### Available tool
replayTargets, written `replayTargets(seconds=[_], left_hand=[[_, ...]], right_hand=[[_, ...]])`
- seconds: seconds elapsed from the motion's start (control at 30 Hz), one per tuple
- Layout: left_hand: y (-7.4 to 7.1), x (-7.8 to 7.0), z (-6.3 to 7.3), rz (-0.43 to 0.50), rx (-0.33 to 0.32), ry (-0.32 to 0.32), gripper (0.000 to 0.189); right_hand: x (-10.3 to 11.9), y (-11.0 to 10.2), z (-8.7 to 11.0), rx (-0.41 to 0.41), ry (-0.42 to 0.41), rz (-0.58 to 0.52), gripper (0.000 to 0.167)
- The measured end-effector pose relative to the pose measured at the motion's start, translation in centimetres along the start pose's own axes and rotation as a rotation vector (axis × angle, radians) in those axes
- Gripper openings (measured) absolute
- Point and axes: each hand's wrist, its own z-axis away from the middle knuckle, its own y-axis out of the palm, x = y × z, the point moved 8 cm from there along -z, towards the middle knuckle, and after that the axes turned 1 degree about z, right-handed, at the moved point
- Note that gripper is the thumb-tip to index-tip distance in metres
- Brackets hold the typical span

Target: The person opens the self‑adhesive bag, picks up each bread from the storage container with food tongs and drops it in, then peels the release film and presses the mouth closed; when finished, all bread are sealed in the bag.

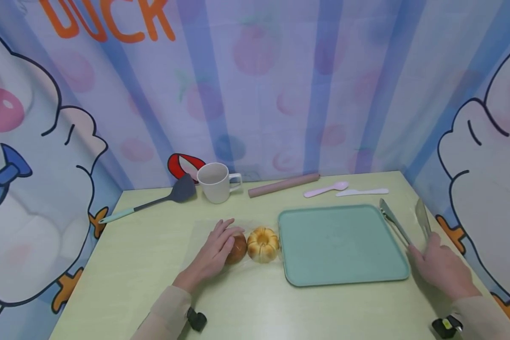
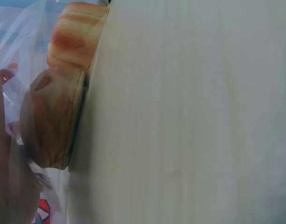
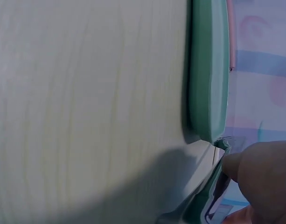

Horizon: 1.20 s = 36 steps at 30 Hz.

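Observation:
My left hand (image 1: 214, 248) rests over a round brown bun (image 1: 237, 250), its fingers extended across the top. Beside that bun is a golden, pumpkin-shaped bread (image 1: 263, 244). A clear plastic bag (image 2: 19, 42) shows around both breads in the left wrist view. At the right, my right hand (image 1: 444, 269) grips metal tongs (image 1: 397, 225) whose two arms are spread apart, tips pointing toward the back. Part of the tongs' green handle (image 3: 198, 200) appears in the right wrist view. Between the breads and the tongs lies a flat green tray (image 1: 342, 245).
Along the back lie a turner (image 1: 182, 189) with a mint handle, a white mug (image 1: 214, 183), a mauve rod (image 1: 284, 185), a pink spoon (image 1: 326, 189) and a pale plastic knife (image 1: 362, 192). Behind the table (image 1: 127, 264) hangs a printed curtain (image 1: 259, 94).

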Motion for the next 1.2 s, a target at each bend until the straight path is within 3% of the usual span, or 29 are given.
replayTargets(seconds=[0.27, 0.53, 0.67, 0.83, 1.03, 1.2], left_hand=[[-0.3, 0.1, 0.2, -0.023, 0.017, -0.032, 0.038], [-0.4, 0.2, 0.4, -0.049, 0.072, -0.071, 0.042], [-0.6, 0.4, 0.3, -0.057, 0.096, -0.086, 0.048], [-1.2, 0.0, -0.3, -0.06, 0.097, -0.085, 0.048], [-2.2, -1.6, -2.0, -0.086, 0.078, -0.035, 0.041], [-2.0, -3.1, -4.5, -0.159, 0.113, 0.024, 0.037]], right_hand=[[0.3, -0.4, -0.1, -0.043, -0.009, 0.024, 0.081], [2.4, -1.8, 0.7, -0.23, -0.089, 0.037, 0.072], [4.9, -2.6, 1.3, -0.342, -0.189, 0.002, 0.067], [8.5, -3.0, 2.0, -0.36, -0.288, -0.081, 0.067], [14.7, -2.2, 3.4, -0.324, -0.462, -0.2, 0.056], [19.9, 0.0, 4.6, -0.217, -0.583, -0.3, 0.05]])
